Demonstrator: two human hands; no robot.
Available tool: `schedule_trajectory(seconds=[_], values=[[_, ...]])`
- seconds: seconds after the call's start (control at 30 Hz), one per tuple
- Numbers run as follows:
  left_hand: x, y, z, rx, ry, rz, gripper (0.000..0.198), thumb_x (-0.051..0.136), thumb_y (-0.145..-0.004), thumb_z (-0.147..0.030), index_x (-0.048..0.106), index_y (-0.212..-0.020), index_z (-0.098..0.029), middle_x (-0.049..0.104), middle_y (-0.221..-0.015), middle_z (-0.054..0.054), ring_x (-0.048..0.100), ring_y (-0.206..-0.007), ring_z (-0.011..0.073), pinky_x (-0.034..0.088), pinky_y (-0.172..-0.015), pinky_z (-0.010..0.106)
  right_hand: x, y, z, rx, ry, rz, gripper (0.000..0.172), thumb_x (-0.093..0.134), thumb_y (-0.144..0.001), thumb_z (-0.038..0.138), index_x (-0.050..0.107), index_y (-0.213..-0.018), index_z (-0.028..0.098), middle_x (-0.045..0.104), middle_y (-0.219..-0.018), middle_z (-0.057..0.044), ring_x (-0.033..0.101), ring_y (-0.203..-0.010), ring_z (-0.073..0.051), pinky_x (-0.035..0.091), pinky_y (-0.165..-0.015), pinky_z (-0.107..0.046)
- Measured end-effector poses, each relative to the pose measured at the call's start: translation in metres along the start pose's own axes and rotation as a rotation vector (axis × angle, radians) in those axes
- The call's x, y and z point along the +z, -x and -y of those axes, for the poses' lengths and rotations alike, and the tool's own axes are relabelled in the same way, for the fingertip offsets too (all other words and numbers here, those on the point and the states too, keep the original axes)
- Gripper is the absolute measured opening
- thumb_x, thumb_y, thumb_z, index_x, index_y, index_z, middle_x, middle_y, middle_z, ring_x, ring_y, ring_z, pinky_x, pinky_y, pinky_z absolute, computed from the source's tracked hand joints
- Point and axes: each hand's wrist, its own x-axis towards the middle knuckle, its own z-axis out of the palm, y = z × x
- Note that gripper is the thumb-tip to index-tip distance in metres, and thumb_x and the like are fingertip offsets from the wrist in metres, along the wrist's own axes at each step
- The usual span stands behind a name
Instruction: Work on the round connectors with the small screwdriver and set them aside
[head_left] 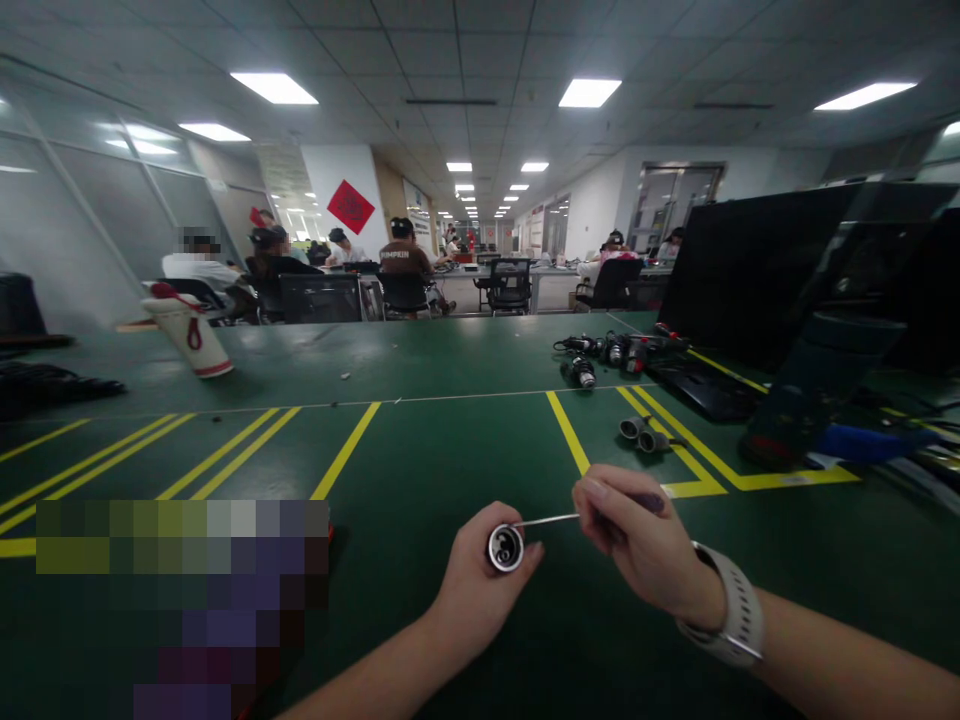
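Note:
My left hand [480,575] is wrapped round a cylindrical metal connector [505,548], with its open round end turned toward me and dark inner parts visible inside. My right hand [626,530] grips a screwdriver [551,520] by its dark handle, most of which the fingers cover. Its thin shaft points left, and the tip reaches the upper side of the connector; whether it sits in a screw there cannot be made out. Both hands are above the green table [442,450]. Right of and beyond my right hand lie two hollow grey metal shells [643,436].
Several cabled connectors [592,355] lie farther back on the right, by a black keyboard-like slab [705,388]. A dark cylinder [814,385] and black monitors [765,270] stand at the right. A white cup [191,335] stands far left. Yellow tape [346,450] marks the tabletop. People sit beyond.

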Motion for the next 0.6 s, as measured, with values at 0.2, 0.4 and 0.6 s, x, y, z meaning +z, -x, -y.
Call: schedule_trajectory(seconds=[0.2,0.4,0.6], values=[[0.001,0.001,0.005,0.015,-0.048,-0.003,0.012,0.063,-0.071,-0.020,0.051,-0.069,-0.019,0.052,-0.066,-0.002,0.049,-0.060,0.0154,0.040,-0.056,0.026,0.008,0.007,0.003,-0.165,0.253,0.009,0.005,0.055,-0.088,0.020,0.057,-0.083,0.020,0.053,-0.072,0.002,0.048,-0.063,-0.012,0.039,-0.057,-0.024],[0.005,0.002,0.013,0.092,-0.005,0.139,0.024,0.057,-0.062,-0.003,0.058,-0.082,-0.017,0.063,-0.083,0.003,0.060,-0.079,0.0208,0.048,-0.072,0.032,0.022,0.010,0.005,-0.299,0.801,0.416,0.007,0.050,-0.089,0.015,0.055,-0.093,0.018,0.057,-0.097,-0.006,0.050,-0.086,-0.020,0.042,-0.072,-0.033],[0.003,0.002,0.022,0.205,0.045,0.227,0.050,0.061,-0.057,-0.004,0.051,-0.105,-0.017,0.061,-0.097,0.005,0.060,-0.091,0.0234,0.048,-0.084,0.037,0.025,0.014,0.000,-0.272,0.806,0.443,0.015,0.063,-0.080,0.014,0.053,-0.091,0.019,0.058,-0.099,-0.006,0.049,-0.092,-0.021,0.045,-0.077,-0.033]])
